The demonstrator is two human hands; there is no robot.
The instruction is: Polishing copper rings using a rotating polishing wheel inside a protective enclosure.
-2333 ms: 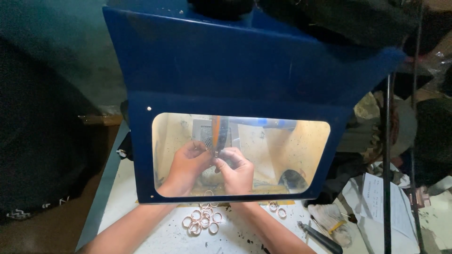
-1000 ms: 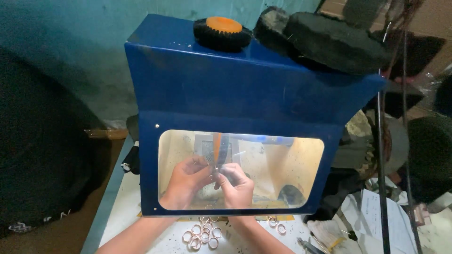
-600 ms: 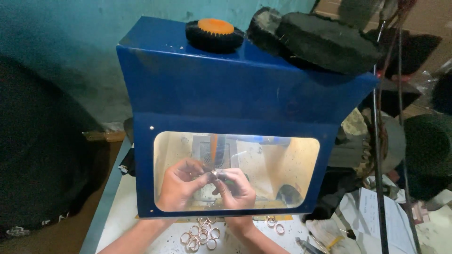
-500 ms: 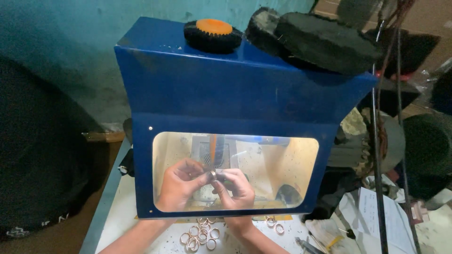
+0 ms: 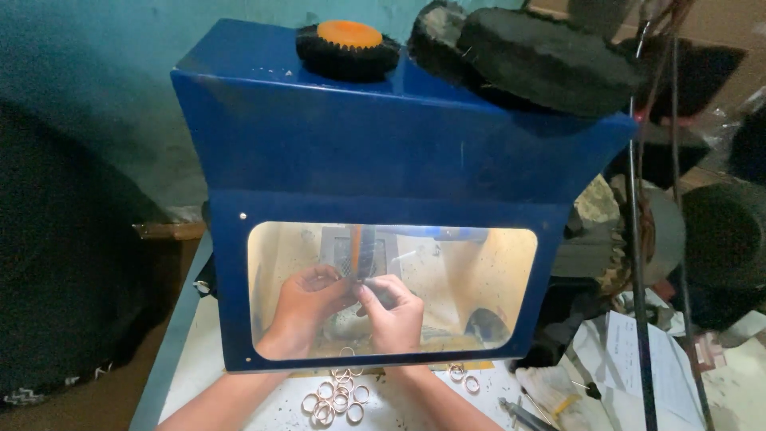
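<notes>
Behind the blue hood's window, both hands pinch a ring; loose rings lie outside.

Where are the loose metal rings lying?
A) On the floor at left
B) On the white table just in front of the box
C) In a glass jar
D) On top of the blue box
B: the metal rings lie on the white table, just before the blue box.

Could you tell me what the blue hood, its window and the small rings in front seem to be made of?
Blue hood: likely painted sheet metal, glossy with sharp folds. Window: clear plastic or glass, showing glare. Rings: thin pale metal, shiny; which metal is unclear.
</notes>
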